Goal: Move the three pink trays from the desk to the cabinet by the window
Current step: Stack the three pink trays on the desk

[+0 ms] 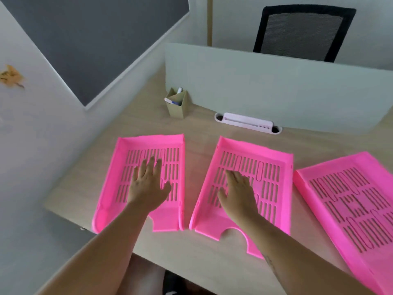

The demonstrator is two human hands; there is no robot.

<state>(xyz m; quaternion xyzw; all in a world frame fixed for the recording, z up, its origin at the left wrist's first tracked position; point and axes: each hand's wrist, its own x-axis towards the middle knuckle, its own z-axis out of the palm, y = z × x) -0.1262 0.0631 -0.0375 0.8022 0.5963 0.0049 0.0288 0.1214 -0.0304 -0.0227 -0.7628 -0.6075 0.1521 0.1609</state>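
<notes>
**Three pink trays wait on the desk as both hands settle in**

Three slotted pink trays lie side by side on a pale wooden desk [197, 258], none yet lifted for the trip to the cabinet by the window, which is out of view. The left tray [119, 173] sits near the desk's left edge, the middle tray [270, 179] just beside it across a narrow strip of bare wood, and the right tray [348, 201] angles toward the frame's right border, its corner close to or touching the middle one.

The left hand [147, 185] lies flat, fingers spread, palm down on the floor of the left tray; the right hand [239, 191] rests the same way in the middle tray. Neither hand has closed on anything.

The work appears to be at its very start. A tidy way forward would be to nest the trays: slide fingers under the open near end of one, lift it clear of its low walls, and set it squarely into its neighbour so the rims align, then carry the stack with both hands under the base. The thin, perforated plastic looks light and may flex, so a grip at the side walls should hold steadier than a pinch at the notched front lip.

Farther back stand a cardboard pen holder [177, 103], a white cable port [247, 122], a pale divider panel [276, 86] and, beyond it, a black mesh chair [302, 30].
</notes>
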